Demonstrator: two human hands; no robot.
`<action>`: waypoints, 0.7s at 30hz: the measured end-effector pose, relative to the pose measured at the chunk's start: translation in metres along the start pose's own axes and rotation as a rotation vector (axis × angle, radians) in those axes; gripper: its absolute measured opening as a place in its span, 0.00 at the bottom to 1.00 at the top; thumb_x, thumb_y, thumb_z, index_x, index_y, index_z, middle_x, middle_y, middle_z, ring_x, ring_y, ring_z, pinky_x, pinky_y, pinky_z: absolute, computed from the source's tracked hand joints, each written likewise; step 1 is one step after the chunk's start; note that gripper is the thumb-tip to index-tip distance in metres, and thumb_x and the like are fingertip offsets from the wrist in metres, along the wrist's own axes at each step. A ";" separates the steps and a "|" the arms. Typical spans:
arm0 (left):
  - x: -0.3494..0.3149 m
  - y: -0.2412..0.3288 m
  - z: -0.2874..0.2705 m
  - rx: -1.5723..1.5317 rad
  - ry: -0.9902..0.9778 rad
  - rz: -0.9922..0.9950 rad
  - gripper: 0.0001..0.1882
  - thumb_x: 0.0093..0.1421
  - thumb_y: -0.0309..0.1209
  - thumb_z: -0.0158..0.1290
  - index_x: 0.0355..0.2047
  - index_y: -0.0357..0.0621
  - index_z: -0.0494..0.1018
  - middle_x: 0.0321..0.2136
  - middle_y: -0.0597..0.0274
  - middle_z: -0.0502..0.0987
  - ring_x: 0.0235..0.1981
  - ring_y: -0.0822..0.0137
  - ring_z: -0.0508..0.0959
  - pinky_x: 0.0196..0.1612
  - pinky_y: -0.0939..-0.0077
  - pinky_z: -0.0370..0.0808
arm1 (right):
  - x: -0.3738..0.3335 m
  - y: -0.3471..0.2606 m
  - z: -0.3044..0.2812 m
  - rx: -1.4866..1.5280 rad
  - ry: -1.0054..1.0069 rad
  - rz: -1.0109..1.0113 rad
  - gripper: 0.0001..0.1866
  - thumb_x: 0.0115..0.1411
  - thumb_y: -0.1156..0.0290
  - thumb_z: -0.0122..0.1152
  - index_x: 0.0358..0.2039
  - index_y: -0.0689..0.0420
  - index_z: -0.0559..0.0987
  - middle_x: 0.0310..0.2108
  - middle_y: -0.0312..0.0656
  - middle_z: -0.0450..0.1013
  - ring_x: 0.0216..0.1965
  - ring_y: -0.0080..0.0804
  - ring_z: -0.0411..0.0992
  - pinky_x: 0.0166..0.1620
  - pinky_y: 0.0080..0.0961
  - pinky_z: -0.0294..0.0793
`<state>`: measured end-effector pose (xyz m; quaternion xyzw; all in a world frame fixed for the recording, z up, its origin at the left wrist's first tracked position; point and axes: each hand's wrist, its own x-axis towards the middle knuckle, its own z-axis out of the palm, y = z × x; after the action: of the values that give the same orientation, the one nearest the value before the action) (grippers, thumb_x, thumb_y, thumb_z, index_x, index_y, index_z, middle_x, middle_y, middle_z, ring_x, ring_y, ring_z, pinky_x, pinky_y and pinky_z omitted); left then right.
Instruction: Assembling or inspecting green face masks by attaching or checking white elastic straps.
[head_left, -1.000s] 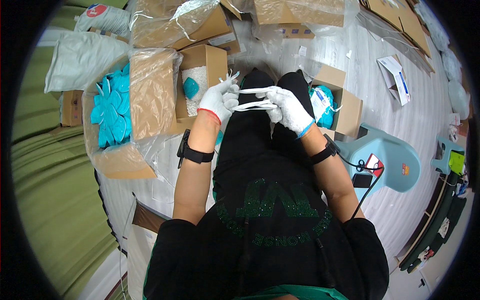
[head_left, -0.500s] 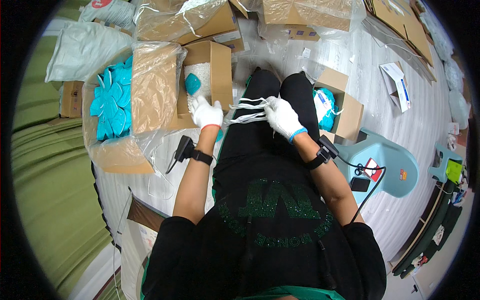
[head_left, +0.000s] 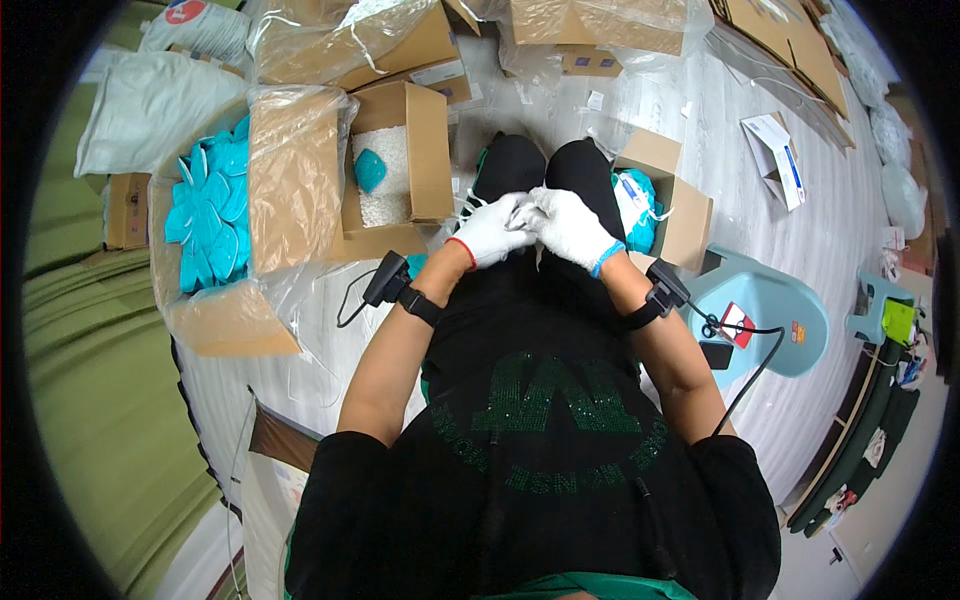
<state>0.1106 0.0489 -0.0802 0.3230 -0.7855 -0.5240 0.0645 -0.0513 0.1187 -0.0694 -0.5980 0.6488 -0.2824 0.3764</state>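
My left hand (head_left: 490, 234) and my right hand (head_left: 574, 226), both in white knit gloves, meet above my lap. Their fingers are closed together around a small bundle of white straps (head_left: 466, 205); loose ends poke out to the left of my left hand, while the gripped part is mostly hidden. Just left of my knees, an open carton (head_left: 432, 150) contains a white, grainy-looking mass with one teal pointed-oval mask (head_left: 371, 171) on it. Right of my knees, a smaller carton (head_left: 690, 225) holds teal masks (head_left: 641, 228) with white straps.
At the left, a large plastic-lined carton (head_left: 292, 175) is heaped with teal mask pieces (head_left: 210, 215). More plastic-covered cartons (head_left: 600, 25) stand beyond my knees. A pale blue stool (head_left: 790, 310) is at my right, carrying a phone (head_left: 716, 355) and scissors (head_left: 710, 326). White sacks (head_left: 150, 110) lie far left.
My left hand has moved right, away from beside the carton, to meet my right hand. The straps, earlier stretched between the hands, are now mostly hidden in the fingers. The view has shifted slightly.
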 end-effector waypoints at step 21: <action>0.003 -0.010 0.002 -0.191 0.104 -0.062 0.12 0.64 0.36 0.44 0.28 0.41 0.68 0.20 0.66 0.68 0.22 0.71 0.69 0.26 0.73 0.66 | 0.000 0.007 0.013 0.767 -0.128 0.209 0.16 0.65 0.55 0.50 0.27 0.52 0.74 0.17 0.26 0.63 0.16 0.13 0.56 0.19 0.14 0.54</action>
<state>0.1116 0.0467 -0.0900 0.3663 -0.7171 -0.5808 0.1193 -0.0447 0.1203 -0.0820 -0.3615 0.5288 -0.4262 0.6388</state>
